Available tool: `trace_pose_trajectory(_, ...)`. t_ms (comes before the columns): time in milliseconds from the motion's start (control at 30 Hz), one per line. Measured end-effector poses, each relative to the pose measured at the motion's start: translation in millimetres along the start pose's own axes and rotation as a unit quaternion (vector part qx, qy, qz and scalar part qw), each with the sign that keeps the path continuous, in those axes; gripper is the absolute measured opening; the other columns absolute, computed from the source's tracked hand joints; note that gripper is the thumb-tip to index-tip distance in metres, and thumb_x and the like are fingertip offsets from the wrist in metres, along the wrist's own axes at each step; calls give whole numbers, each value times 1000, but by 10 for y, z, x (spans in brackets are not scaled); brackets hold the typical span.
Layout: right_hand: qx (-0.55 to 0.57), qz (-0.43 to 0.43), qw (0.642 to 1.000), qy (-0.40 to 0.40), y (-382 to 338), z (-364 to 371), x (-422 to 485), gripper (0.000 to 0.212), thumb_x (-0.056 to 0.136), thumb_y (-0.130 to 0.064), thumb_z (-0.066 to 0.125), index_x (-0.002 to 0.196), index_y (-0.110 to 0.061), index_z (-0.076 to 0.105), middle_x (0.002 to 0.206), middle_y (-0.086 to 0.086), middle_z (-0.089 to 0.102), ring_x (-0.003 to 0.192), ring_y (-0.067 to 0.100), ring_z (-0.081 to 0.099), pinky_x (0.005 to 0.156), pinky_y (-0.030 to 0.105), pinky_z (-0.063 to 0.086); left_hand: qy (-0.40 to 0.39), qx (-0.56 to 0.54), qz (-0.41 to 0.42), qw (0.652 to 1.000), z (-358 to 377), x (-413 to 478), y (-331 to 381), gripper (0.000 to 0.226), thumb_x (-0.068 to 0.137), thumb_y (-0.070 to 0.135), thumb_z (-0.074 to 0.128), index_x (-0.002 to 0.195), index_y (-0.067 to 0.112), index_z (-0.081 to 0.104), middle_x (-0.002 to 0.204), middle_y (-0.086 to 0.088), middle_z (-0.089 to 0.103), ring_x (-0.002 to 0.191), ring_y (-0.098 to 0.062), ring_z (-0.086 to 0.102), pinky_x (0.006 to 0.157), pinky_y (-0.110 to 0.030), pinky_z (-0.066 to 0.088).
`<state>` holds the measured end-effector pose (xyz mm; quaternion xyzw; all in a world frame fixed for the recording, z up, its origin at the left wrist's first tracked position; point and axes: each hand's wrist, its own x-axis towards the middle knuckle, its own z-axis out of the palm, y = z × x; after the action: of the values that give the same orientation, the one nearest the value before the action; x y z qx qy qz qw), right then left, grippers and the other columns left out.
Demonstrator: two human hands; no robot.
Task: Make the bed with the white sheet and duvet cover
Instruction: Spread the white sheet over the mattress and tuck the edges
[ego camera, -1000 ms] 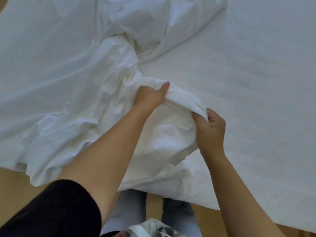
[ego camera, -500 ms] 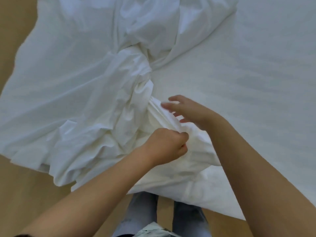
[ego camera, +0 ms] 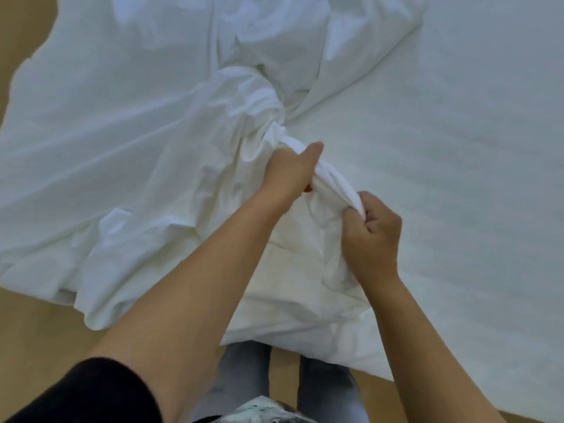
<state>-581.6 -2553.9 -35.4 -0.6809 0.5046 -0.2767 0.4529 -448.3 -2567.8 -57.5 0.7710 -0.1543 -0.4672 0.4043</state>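
Note:
A crumpled white sheet (ego camera: 137, 154) lies bunched over the left half of the bed, its folds gathering toward the middle. The flat white mattress surface (ego camera: 457, 148) spreads out on the right. My left hand (ego camera: 290, 172) grips a twisted edge of the sheet, thumb pointing up and away. My right hand (ego camera: 370, 236) holds the same rolled edge a short way nearer to me, fingers curled round it. The edge runs between both hands as a thick band. Whether this cloth is the sheet or the duvet cover cannot be told.
Tan wooden floor (ego camera: 36, 331) shows at the left and along the near edge of the bed. My legs in grey trousers (ego camera: 244, 377) stand at the bed's near edge. The sheet hangs over that edge on the left.
My left hand has moved away from me, farther along the edge, and gripped it. My right hand, open half a second ago, has drawn back toward me and closed round the edge.

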Motion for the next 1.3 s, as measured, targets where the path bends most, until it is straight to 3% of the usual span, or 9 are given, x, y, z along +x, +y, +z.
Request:
trace_pose_trajectory(100, 78, 90, 991, -59, 184, -65, 13, 6, 64, -13, 41, 58, -11, 39, 51, -7, 37, 50, 5, 33, 47, 20, 28, -12, 102, 42, 994, 142, -25, 74, 34, 92, 20, 47, 60, 12, 41, 64, -5, 47, 69, -24, 48, 62, -29, 37)
trace_pose_trajectory(200, 340, 301, 889, -64, 197, -192, 376, 28, 71, -35, 50, 89, -16, 59, 76, 0, 59, 68, 14, 54, 64, 28, 41, -118, 276, 141, 943, 157, -325, 60, 34, 91, 23, 45, 59, 15, 46, 62, -3, 52, 61, -20, 48, 54, -31, 35)
trace_pose_trajectory(367, 43, 295, 898, -325, -48, -56, 647, 15, 90, -23, 57, 80, -13, 62, 71, -2, 62, 59, 8, 57, 58, 23, 43, -242, 413, 233, 847, 206, -813, -76, 44, 96, 32, 44, 59, 11, 39, 56, 1, 42, 52, -15, 41, 51, -30, 29)
trace_pose_trajectory(533, 159, 302, 940, 11, 16, -214, 868, 21, 88, -14, 43, 68, -21, 43, 70, -3, 45, 56, 8, 47, 55, 22, 43, -152, 326, 154, 920, -5, -519, -91, 48, 89, 59, 46, 64, 18, 52, 64, 3, 56, 65, -19, 54, 63, -34, 41)
trace_pose_trajectory(667, 445, 225, 838, 221, 104, -821, 881, 30, 72, 3, 38, 55, -21, 40, 63, -3, 40, 50, 13, 43, 50, 20, 38, -76, 179, 88, 977, 142, -287, 166, 66, 89, 64, 38, 86, 3, 63, 81, -9, 68, 76, -29, 64, 82, -46, 51)
trace_pose_trajectory(800, 255, 152, 947, 124, 169, -1129, 670, 22, 68, 0, 39, 54, -16, 37, 46, -10, 34, 45, 9, 31, 44, 17, 26, -118, 115, 70, 984, 837, -355, 545, 68, 84, 69, 42, 92, 5, 65, 89, -12, 71, 78, -28, 67, 73, -38, 53)
trace_pose_trajectory(933, 172, 115, 977, 57, 528, -1495, 710, 18, 65, -8, 43, 52, -19, 48, 46, -12, 39, 46, 8, 35, 45, 17, 29, -102, 49, 9, 994, 1586, -295, 618, 34, 89, 40, 53, 87, 8, 63, 79, -8, 69, 63, -17, 65, 59, -26, 51)
trace_pose_trajectory(1100, 136, 86, 986, 37, 1074, -2421, 745, 18, 70, -3, 44, 56, -12, 49, 48, -12, 41, 49, 7, 36, 45, 17, 30, -94, 3, 17, 995, 2589, -463, 649, 24, 89, 13, 46, 65, 8, 48, 55, -7, 50, 41, -14, 48, 45, -21, 40)
trace_pose_trajectory(1300, 286, 232, 930, 12, 1712, -4110, 775, 10, 52, -22, 60, 60, -15, 60, 58, 0, 54, 54, 15, 51, 50, 18, 41, -271, 69, 66, 958, 4064, -1148, 871, 20, 84, 15, 56, 65, 9, 53, 57, -3, 54, 50, -15, 53, 49, -23, 44)
